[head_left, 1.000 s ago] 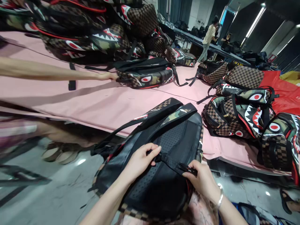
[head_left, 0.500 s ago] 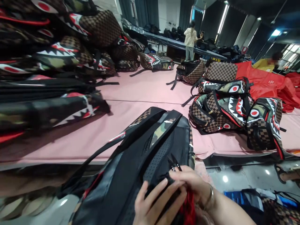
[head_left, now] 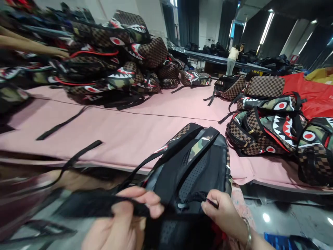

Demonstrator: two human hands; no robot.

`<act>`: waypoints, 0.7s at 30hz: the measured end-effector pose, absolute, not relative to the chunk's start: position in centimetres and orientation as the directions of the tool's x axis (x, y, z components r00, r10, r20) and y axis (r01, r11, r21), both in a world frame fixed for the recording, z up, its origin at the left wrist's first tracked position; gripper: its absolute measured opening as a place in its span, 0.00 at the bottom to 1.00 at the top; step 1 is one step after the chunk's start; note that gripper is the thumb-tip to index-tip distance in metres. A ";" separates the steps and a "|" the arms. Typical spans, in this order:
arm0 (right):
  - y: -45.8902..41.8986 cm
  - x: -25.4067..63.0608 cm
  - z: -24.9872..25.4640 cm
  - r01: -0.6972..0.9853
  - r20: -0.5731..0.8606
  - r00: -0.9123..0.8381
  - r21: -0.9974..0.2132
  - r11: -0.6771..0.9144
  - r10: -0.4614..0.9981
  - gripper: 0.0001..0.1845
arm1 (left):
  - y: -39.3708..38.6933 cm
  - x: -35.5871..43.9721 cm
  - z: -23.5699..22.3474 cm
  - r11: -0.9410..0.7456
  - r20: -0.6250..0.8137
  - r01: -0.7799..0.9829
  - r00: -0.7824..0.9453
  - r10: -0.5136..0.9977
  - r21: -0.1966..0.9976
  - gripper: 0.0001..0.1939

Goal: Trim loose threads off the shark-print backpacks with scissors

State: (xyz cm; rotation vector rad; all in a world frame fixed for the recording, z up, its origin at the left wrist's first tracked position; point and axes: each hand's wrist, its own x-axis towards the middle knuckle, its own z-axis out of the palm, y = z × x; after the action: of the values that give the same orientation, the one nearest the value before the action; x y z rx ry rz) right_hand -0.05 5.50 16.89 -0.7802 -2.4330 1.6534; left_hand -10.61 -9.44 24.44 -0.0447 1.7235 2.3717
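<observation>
Our left hand (head_left: pixel 123 218) has moved outward, gripping a black strap (head_left: pixel 88 205) that thus extends beyond the backpack (head_left: pixel 217 156) beside the pink surface (head_left: pixel 125 130), while our right hand (head_left: pixel 225 211) pinches a slim dark item (head_left: pixel 212 202).

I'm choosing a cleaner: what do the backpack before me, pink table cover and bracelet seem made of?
Backpack: black, shiny leather or imitation, by its smooth highlights; its padding looks matte, like mesh, with dotted holes.
Pink table cover: perhaps dull vinyl or coated cloth, smooth with creases.
Bracelet: probably polished metal, by its silvery glint.
</observation>
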 end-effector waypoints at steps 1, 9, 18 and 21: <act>5.4 0.2 17.2 0.347 -0.164 -0.870 -0.874 0.341 0.464 0.10 | -9.3 -10.9 24.3 -0.303 -0.168 -0.242 -0.953 0.251 0.922 0.14; 6.0 1.7 19.2 0.069 0.189 -0.879 -0.858 0.510 0.438 0.09 | -8.0 -9.9 20.1 -0.004 -0.361 -0.485 -0.656 0.662 0.874 0.15; 6.2 0.0 19.4 -0.135 0.344 -0.902 -0.798 0.587 0.260 0.09 | -8.3 -9.2 19.8 0.109 -0.381 -0.437 -0.603 0.701 0.893 0.18; 6.5 -0.1 19.3 -0.141 0.343 -0.908 -0.790 0.596 0.241 0.08 | -8.2 -8.8 19.9 0.125 -0.379 -0.414 -0.617 0.690 0.901 0.18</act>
State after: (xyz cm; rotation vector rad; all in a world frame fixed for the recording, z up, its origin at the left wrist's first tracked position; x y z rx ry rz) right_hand -0.12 6.45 19.34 -0.0802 -2.4092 1.2448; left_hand -8.79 -8.21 19.91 0.2779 1.5496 1.6317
